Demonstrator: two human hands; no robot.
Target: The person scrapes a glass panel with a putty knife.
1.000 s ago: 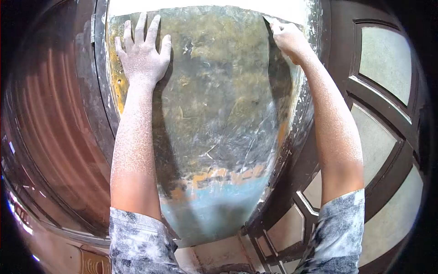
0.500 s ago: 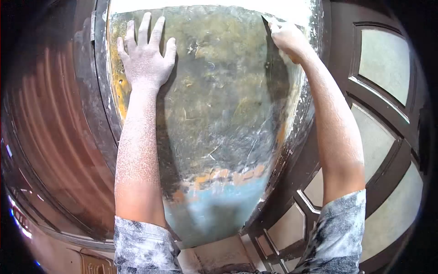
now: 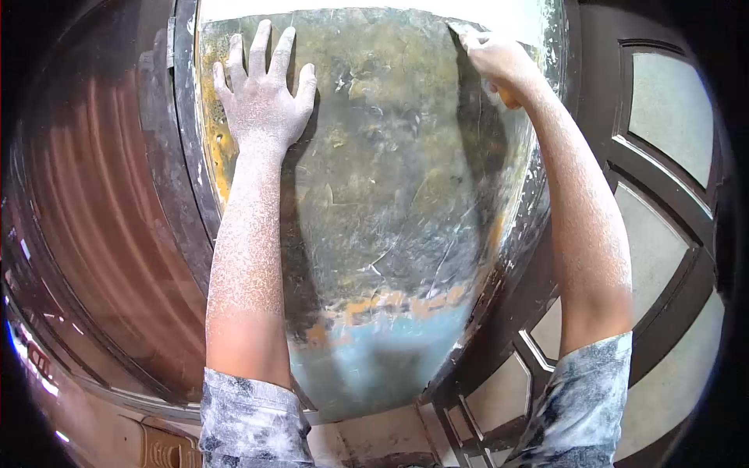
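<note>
My left hand, coated in white dust, lies with fingers spread against a mottled green-grey wall panel. Near the panel's upper right, my right hand is closed around a scraper. Only the thin tip of the scraper and a bit of its orange handle show; the fingers hide the rest. Its tip meets the panel close to the edge of a bright white area along the top. Pale dust covers both forearms.
A worn, paint-flecked frame borders the panel. Dark wooden doors with pale panes stand on the right, and a glossy brown surface on the left. Low on the panel runs an orange strip above a light-blue band.
The view has shifted slightly, so the wall and arms sit further right. My right hand has turned a little, and more of the orange handle shows. My left hand stays spread on the panel.
</note>
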